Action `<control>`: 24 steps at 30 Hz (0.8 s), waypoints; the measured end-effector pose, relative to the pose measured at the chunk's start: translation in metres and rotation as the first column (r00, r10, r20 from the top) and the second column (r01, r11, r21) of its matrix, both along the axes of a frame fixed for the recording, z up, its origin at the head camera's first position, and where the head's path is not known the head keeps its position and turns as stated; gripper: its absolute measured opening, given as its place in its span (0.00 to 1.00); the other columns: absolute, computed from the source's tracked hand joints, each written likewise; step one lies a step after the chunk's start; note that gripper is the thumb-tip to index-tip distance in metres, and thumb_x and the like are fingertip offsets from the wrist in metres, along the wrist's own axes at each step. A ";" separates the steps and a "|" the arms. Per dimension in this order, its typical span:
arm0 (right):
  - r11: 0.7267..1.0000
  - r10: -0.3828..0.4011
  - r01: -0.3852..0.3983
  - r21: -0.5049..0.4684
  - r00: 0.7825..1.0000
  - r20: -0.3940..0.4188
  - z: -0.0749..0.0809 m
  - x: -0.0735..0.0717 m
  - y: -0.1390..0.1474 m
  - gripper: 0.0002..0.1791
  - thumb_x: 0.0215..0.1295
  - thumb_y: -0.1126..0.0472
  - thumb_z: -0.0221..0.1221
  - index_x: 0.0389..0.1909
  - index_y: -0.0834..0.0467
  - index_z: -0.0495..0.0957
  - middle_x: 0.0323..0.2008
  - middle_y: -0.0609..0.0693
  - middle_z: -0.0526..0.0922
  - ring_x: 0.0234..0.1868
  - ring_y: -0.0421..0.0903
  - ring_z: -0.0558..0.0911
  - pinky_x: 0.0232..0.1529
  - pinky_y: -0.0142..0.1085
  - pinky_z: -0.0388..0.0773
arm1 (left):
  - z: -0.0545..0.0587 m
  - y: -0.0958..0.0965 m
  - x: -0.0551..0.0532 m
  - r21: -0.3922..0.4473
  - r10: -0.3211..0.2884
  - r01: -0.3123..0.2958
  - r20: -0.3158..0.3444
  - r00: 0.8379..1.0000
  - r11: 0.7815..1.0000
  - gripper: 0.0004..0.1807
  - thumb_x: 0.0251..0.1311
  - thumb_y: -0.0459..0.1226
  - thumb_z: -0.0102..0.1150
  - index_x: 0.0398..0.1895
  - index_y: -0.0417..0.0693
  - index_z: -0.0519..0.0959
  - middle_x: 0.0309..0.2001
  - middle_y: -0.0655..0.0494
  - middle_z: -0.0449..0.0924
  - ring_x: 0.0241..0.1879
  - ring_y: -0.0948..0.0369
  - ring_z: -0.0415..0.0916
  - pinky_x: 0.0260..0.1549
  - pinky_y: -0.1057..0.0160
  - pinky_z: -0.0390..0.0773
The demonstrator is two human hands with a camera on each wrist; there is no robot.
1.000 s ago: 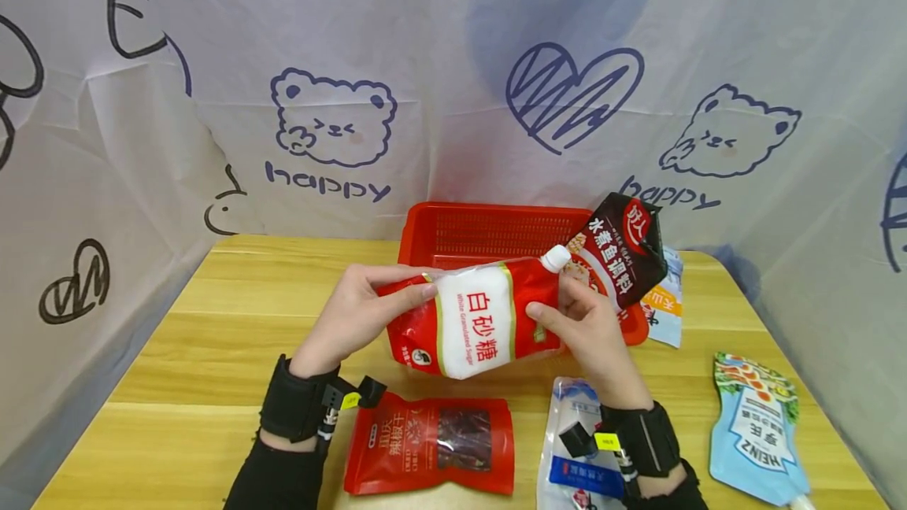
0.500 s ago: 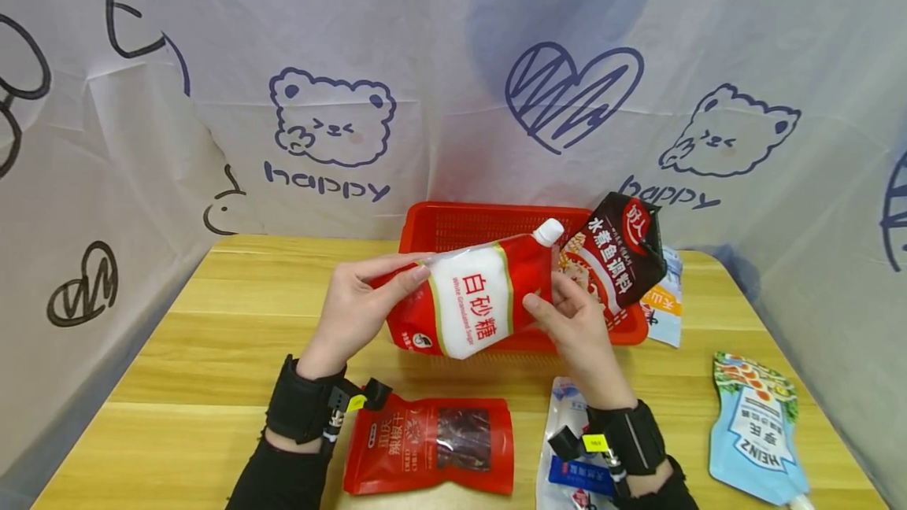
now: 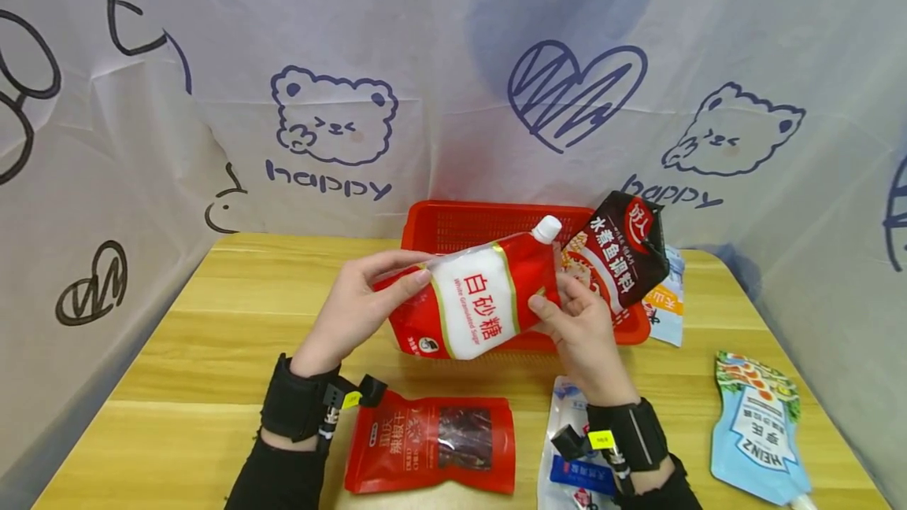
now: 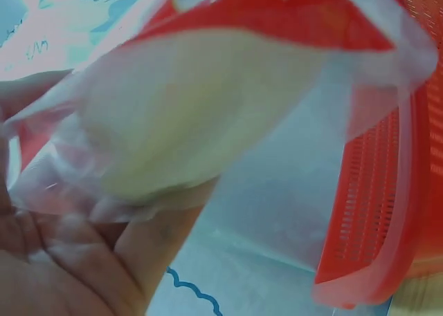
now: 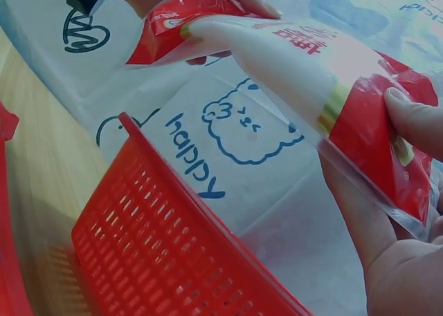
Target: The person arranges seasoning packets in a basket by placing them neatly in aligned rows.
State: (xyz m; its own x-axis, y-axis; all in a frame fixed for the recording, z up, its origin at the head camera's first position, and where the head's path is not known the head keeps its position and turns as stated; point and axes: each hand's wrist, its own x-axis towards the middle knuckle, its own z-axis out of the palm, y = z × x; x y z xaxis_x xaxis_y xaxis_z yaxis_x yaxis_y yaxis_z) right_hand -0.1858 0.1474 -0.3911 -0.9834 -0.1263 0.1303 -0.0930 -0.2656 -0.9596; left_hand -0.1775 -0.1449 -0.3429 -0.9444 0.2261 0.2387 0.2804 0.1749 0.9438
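A red and white pouch of white granulated sugar with a white screw cap is held up between both hands, tilted with its capped end higher on the right. My left hand pinches the bottom end, thumb across the front. At the spout end my right hand grips the lower side, its thumb on the red front and fingers behind, as the right wrist view also shows. In the head view the pouch overlaps the front of a red plastic basket. Pale sugar shows through the clear film in the left wrist view.
A black and red seasoning packet leans out of the basket's right side, with a white and orange packet beside it. Nearer lie a red dried chili bag, a white and blue pouch and a light blue Heinz pouch.
The sugar pouch has risen slightly and its capped end has tipped further up, with both hands keeping hold. The packets on the table and in the basket have stayed put.
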 end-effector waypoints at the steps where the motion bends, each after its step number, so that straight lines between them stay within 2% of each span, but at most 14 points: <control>1: 1.000 -0.004 0.004 0.002 1.000 -0.003 0.000 0.000 0.001 0.16 0.75 0.67 0.61 0.60 0.54 0.78 0.55 0.47 0.85 0.52 0.45 0.85 0.51 0.38 0.85 | 0.001 0.000 0.000 -0.015 -0.012 0.012 0.013 1.000 1.000 0.18 0.70 0.40 0.66 0.60 0.48 0.84 0.51 0.48 0.85 0.44 0.51 0.83 0.41 0.55 0.87; 6: 0.999 -0.020 0.021 0.041 1.000 -0.019 0.003 0.000 0.005 0.17 0.75 0.66 0.60 0.61 0.55 0.78 0.59 0.49 0.81 0.56 0.47 0.82 0.52 0.39 0.85 | 0.001 -0.001 -0.001 -0.081 -0.094 0.099 0.066 0.993 0.992 0.19 0.70 0.41 0.66 0.62 0.50 0.82 0.53 0.50 0.84 0.45 0.51 0.82 0.43 0.55 0.87; 9: 0.997 -0.017 0.019 0.079 0.999 -0.029 0.006 0.000 0.007 0.16 0.75 0.65 0.60 0.60 0.54 0.79 0.61 0.51 0.78 0.58 0.48 0.81 0.53 0.39 0.85 | 0.000 -0.001 -0.002 -0.123 -0.137 0.145 0.075 0.988 0.982 0.21 0.70 0.41 0.66 0.63 0.48 0.80 0.53 0.49 0.84 0.45 0.52 0.83 0.43 0.56 0.87; 15: 0.984 -0.030 0.035 0.173 0.999 -0.029 0.011 0.002 0.008 0.13 0.73 0.64 0.63 0.56 0.55 0.82 0.61 0.52 0.75 0.60 0.51 0.78 0.53 0.38 0.85 | -0.003 0.003 -0.003 -0.202 -0.183 0.194 0.073 0.980 0.960 0.22 0.69 0.42 0.67 0.63 0.47 0.80 0.51 0.52 0.84 0.46 0.54 0.82 0.44 0.58 0.87; 19: 0.971 -0.034 0.036 0.235 0.999 -0.012 0.013 0.004 0.007 0.16 0.73 0.62 0.64 0.59 0.59 0.80 0.60 0.53 0.76 0.61 0.52 0.77 0.52 0.37 0.84 | -0.004 0.005 -0.004 -0.209 -0.200 0.210 0.068 0.977 0.955 0.21 0.69 0.41 0.67 0.63 0.46 0.81 0.48 0.52 0.85 0.43 0.54 0.83 0.43 0.58 0.87; 24: 0.978 -0.049 0.050 0.200 0.999 -0.011 0.011 0.004 0.005 0.17 0.73 0.62 0.64 0.60 0.60 0.79 0.61 0.53 0.75 0.59 0.51 0.79 0.52 0.39 0.85 | -0.004 0.006 -0.003 -0.196 -0.180 0.178 0.007 0.984 0.964 0.18 0.68 0.37 0.67 0.59 0.44 0.84 0.44 0.52 0.86 0.38 0.55 0.83 0.39 0.58 0.87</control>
State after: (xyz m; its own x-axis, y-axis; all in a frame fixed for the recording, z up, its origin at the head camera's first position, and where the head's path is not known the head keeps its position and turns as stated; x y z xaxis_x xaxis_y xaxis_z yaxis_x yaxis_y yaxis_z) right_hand -0.1822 0.1522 -0.3802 -0.9883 -0.1019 0.1134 -0.1073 -0.0629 -0.9922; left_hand -0.1805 -0.1385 -0.3470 -0.8818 0.4346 0.1831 0.3341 0.3017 0.8929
